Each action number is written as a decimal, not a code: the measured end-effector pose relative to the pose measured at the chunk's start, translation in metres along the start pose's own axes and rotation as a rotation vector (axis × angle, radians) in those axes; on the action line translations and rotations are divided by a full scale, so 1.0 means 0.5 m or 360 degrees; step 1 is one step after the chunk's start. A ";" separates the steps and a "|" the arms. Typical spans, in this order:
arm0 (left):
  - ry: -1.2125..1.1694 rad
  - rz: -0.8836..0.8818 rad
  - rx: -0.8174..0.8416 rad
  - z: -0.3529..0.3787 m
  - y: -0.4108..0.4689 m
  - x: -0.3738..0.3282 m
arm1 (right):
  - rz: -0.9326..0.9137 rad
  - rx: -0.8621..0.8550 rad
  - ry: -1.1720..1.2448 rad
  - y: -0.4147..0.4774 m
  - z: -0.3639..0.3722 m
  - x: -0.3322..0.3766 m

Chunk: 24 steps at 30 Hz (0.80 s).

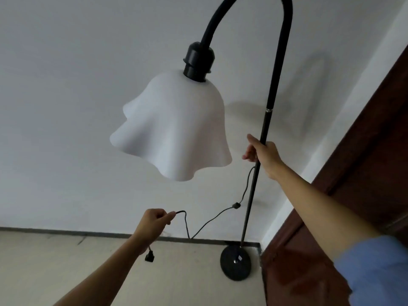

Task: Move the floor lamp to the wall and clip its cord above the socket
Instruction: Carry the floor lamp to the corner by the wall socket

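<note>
A black floor lamp stands close to the white wall, its thin pole [251, 195] rising from a round black base [235, 262] on the floor near the corner. A wavy white shade [174, 127] hangs from the curved neck. My right hand [262, 154] is shut around the pole at mid height. My left hand [153, 221] pinches the thin black cord [207, 221], which loops down to the skirting and up past an inline switch [236, 205] to the pole. The black plug [149, 255] dangles below my left wrist. No socket or clip is in view.
A dark brown wooden door [353, 173] fills the right side, right next to the lamp base. A dark skirting strip [88, 233] runs along the foot of the white wall. Pale floor [66, 268] lies at lower left.
</note>
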<state>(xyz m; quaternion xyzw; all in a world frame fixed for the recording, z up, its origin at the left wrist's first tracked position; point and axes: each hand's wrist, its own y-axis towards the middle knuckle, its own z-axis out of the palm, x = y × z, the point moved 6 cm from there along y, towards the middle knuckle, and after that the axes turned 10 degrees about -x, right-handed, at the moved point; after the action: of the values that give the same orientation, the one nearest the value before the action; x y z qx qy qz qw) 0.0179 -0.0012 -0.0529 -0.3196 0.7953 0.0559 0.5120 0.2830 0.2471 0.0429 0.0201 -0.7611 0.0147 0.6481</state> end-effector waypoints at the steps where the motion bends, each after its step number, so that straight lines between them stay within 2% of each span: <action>1: -0.0007 -0.0031 -0.0045 -0.001 -0.005 0.005 | 0.0055 0.0072 0.0007 0.004 0.010 -0.009; 6: -0.0108 -0.0163 -0.0242 -0.039 -0.041 0.035 | 0.0020 0.0150 -0.0066 0.017 0.077 -0.012; 10: -0.0167 -0.0269 -0.0412 -0.097 -0.083 0.075 | -0.0056 0.0200 0.0021 -0.017 0.185 0.008; 17: -0.0303 -0.0420 -0.0754 -0.258 -0.162 0.171 | -0.0252 0.0505 0.0017 -0.122 0.456 0.127; 24: -0.0410 -0.0541 -0.1055 -0.490 -0.220 0.316 | -0.0349 0.0862 -0.0015 -0.303 0.760 0.200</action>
<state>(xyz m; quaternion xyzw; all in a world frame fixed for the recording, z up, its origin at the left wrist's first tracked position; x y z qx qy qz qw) -0.1536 -0.2615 -0.0461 -0.5851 0.5991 0.2638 0.4788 -0.1002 0.0761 0.0806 0.2747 -0.7258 0.1472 0.6133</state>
